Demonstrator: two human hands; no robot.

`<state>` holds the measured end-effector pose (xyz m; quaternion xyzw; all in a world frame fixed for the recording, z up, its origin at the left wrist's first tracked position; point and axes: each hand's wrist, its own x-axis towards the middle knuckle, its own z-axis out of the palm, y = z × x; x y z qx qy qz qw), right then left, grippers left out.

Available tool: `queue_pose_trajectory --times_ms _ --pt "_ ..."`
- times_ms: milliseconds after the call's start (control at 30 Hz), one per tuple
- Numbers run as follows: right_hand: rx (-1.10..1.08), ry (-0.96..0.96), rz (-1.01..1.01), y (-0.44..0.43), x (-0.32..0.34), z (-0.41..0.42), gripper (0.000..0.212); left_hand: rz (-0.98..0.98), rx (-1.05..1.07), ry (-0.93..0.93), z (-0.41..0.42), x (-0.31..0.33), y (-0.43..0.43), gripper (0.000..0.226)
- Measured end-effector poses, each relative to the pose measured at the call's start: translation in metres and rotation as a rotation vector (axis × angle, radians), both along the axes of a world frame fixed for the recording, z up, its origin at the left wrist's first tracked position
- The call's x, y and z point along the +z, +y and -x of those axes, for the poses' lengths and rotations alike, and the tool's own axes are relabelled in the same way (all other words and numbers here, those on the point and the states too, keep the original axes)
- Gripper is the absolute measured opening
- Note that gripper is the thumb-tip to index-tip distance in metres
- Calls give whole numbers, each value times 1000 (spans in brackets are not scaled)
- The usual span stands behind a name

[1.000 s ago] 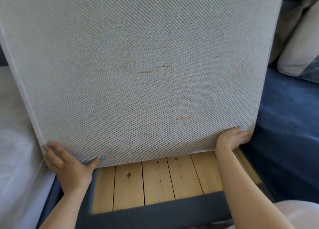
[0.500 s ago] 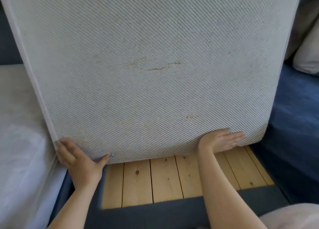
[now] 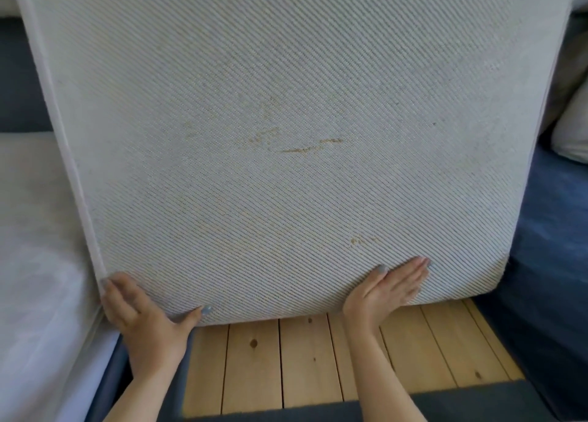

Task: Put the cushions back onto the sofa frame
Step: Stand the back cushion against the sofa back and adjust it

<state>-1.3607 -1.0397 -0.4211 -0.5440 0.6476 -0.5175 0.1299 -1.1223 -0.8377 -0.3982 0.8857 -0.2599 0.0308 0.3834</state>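
A large grey woven seat cushion [image 3: 286, 119] stands tilted up in front of me, its stained underside facing me and filling most of the view. Its lower edge hangs over the wooden slats [image 3: 305, 358] of the dark blue sofa frame [image 3: 350, 405]. My left hand [image 3: 143, 320] lies spread on the cushion's lower left corner, fingers reaching up along the edge and thumb along the bottom. My right hand [image 3: 388, 291] presses flat against the lower face, fingers straight and pointing right.
A white seat cushion [image 3: 38, 262] lies in place to the left, touching the raised one. On the right is a dark blue seat [image 3: 547, 262] with a pale pillow [image 3: 572, 129] at the back.
The cushion has swung more upright and shifted right. My right hand slid from the lower right corner toward the middle and flattened on the face. My left hand stayed at the lower left corner.
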Motion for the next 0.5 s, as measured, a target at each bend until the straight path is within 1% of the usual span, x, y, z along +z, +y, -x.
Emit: queue_pose_trajectory --times_ms 33,100,133,167,233,267,333,400,467,500 --pt "27 -11 23 7 0 -1 63 -7 1 0 -1 0 2 147" --pt "114 -92 60 24 10 2 63 -6 3 -12 -3 -3 3 149" --pt "182 -84 91 30 16 4 63 2 3 -16 -3 -5 4 150" --pt "268 18 134 33 19 6 63 13 8 -17 -2 -6 4 151" --pt "426 355 224 25 8 6 64 22 13 -8 -4 -6 1 151" --pt "453 479 229 19 0 9 64 13 7 -4 -5 -7 0 150" --pt "453 574 186 15 -6 16 65 6 6 -8 -5 -7 2 150" --pt "459 583 212 19 -5 24 62 13 7 -18 -4 -8 3 149" --pt "547 660 360 21 1 25 59 30 11 -30 -3 -8 3 149" --pt "596 760 462 14 2 24 58 36 17 -27 -4 -7 2 148"
